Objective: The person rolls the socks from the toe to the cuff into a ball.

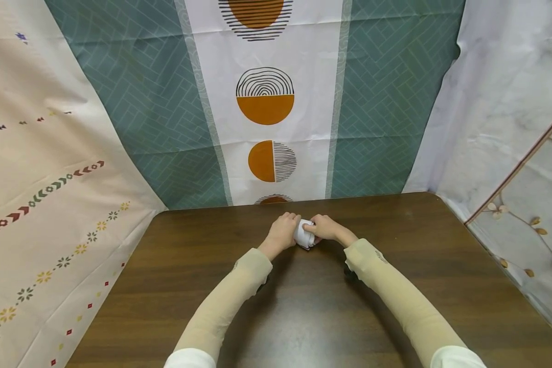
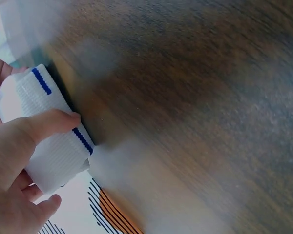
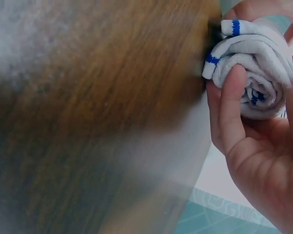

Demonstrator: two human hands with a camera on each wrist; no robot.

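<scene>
A dark wooden table stands before patterned cloths; near its far edge, the left hand and right hand both curl around a rolled white sock with blue stripes.

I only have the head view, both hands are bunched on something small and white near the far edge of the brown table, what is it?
Observer: A rolled white ribbed cloth with thin blue stripes, possibly a sock; the right wrist view shows it coiled into a spiral.
Operator: How is the right hand holding it?
Observer: The right hand cups the roll in its palm, one finger curled across the spiral end.
Operator: And the left?
Observer: The left hand takes a grip from the other side, its thumb pressed on the ribbed outer layer, beside a blue stripe.
Operator: Is it resting on the table?
Observer: It sits right by the dark wooden table, but I cannot tell whether it touches.
</scene>
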